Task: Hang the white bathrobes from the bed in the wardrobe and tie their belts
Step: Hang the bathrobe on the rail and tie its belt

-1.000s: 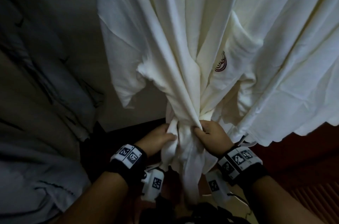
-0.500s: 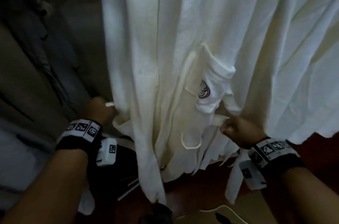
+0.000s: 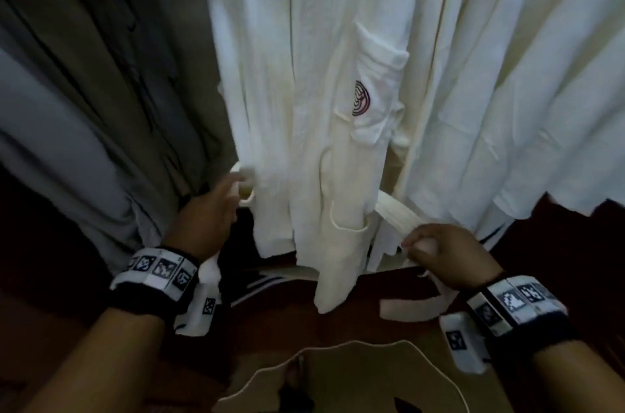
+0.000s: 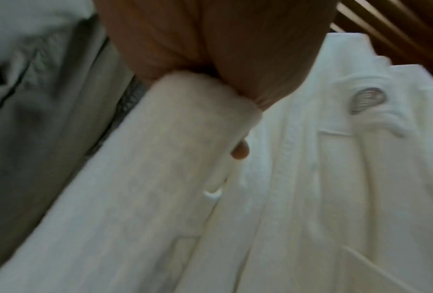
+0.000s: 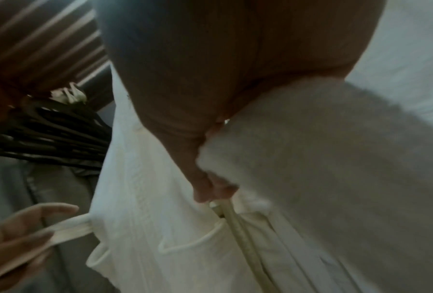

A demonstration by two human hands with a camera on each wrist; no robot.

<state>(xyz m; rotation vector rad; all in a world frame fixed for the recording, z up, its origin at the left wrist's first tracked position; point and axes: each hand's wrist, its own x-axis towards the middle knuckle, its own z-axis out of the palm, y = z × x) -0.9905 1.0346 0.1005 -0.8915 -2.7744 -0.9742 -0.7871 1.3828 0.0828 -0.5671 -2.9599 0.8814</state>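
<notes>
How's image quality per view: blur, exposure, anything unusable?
Head: dim and underexposed at left, the bathrobe bright, the left hand motion-smeared. Left wrist: soft throughout, the logo smeared. Right wrist: the belt close to the lens, blurred and grey; the right hand dark.

grey garments hang left; black hangers behind.

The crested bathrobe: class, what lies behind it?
Behind the crested bathrobe the belt emerges at both sides, one end in the left hand, the other in the right hand. Its middle stretch is covered by cloth.
</notes>
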